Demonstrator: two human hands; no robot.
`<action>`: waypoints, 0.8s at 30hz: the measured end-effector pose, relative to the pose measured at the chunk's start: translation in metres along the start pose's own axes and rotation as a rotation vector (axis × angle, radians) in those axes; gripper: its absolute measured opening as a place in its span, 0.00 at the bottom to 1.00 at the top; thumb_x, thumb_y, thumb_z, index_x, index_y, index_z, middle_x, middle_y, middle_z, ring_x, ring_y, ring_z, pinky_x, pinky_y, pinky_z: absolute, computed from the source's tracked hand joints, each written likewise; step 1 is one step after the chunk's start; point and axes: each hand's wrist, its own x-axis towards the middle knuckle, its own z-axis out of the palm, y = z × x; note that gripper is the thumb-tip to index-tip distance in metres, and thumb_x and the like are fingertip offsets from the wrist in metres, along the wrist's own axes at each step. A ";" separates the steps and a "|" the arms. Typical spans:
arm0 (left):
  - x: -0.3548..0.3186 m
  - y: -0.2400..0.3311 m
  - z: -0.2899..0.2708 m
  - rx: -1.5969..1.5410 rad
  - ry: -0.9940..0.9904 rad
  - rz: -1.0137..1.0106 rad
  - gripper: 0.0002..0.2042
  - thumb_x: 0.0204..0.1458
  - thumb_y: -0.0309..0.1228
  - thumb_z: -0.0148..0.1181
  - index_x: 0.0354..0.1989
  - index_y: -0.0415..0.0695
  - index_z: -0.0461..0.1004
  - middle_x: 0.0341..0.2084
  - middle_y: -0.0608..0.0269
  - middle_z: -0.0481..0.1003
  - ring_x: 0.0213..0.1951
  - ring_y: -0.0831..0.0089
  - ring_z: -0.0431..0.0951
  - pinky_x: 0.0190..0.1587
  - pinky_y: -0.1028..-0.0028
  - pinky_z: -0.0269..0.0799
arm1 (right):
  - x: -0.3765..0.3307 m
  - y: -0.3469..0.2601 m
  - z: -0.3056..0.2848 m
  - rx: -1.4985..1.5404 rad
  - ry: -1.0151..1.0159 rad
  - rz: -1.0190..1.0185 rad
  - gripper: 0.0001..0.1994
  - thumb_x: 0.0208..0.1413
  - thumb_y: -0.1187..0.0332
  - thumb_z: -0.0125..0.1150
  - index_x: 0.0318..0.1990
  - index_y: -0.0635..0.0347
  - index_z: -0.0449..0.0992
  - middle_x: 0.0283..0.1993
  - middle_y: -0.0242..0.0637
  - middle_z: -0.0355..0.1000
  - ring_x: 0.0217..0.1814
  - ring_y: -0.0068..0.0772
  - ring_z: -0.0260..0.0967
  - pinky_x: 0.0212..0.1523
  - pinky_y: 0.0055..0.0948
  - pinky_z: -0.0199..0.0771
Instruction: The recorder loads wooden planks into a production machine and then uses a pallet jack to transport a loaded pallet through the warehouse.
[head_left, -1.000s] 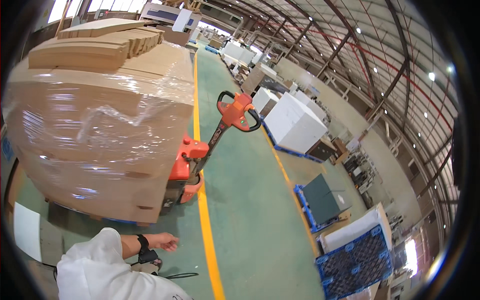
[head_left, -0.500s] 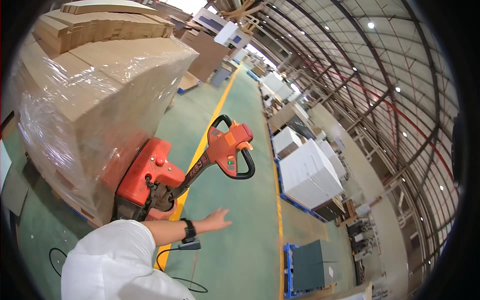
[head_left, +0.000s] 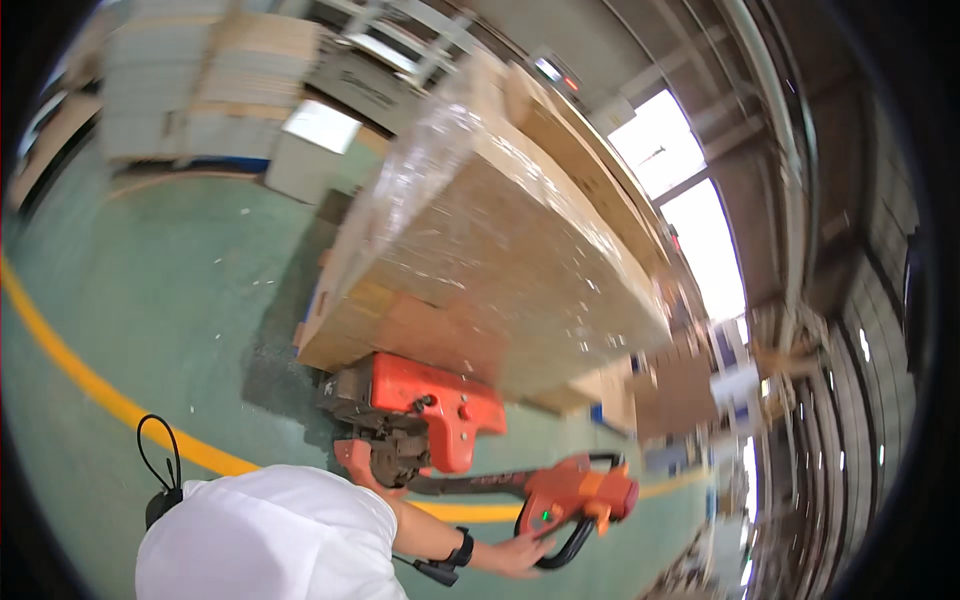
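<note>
The grip (head_left: 519, 556) is at the handle (head_left: 575, 545) of the pallet jack (head_left: 430, 392), clenched or not I cannot tell; up-left, 1 load (head_left: 500, 265) stands already wrapped, not unpacked.

Has the pallet-jack handle (head_left: 578, 492) at the fingers (head_left: 532, 548), the jack body (head_left: 432, 392) to their upper left, the load (head_left: 495, 250) beyond that body, and, farther up-left of them, a box (head_left: 300, 168) beside stacks (head_left: 240, 85).

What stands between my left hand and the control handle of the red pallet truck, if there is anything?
Nothing visible: the left hand reaches the black loop grip of the control handle, overlapping it in this view. The truck's red body is off to one side. Blur hides how firmly the fingers hold.
</note>
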 end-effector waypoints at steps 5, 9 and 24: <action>0.017 -0.026 0.030 0.048 0.459 0.380 0.26 0.42 0.47 0.60 0.41 0.35 0.68 0.50 0.43 0.65 0.48 0.52 0.68 0.48 0.56 0.64 | 0.177 -0.095 0.062 -0.438 -0.348 -0.146 0.29 0.59 0.56 0.50 0.62 0.63 0.52 0.55 0.49 0.63 0.57 0.43 0.62 0.48 0.38 0.68; 0.018 -0.015 0.041 -0.087 -0.081 0.174 0.36 0.39 0.54 0.61 0.47 0.34 0.64 0.46 0.40 0.67 0.48 0.49 0.68 0.49 0.57 0.64 | 0.232 -0.141 0.117 -0.564 -0.529 -0.359 0.26 0.61 0.54 0.44 0.60 0.63 0.57 0.58 0.44 0.62 0.59 0.42 0.60 0.52 0.38 0.65; 0.053 0.027 0.095 0.240 0.426 -0.308 0.27 0.41 0.41 0.62 0.48 0.39 0.63 0.28 0.50 0.73 0.30 0.54 0.75 0.35 0.65 0.71 | 0.439 -0.156 0.245 -0.738 -1.415 -0.992 0.20 0.64 0.60 0.36 0.42 0.63 0.75 0.34 0.37 0.74 0.37 0.26 0.69 0.38 0.25 0.68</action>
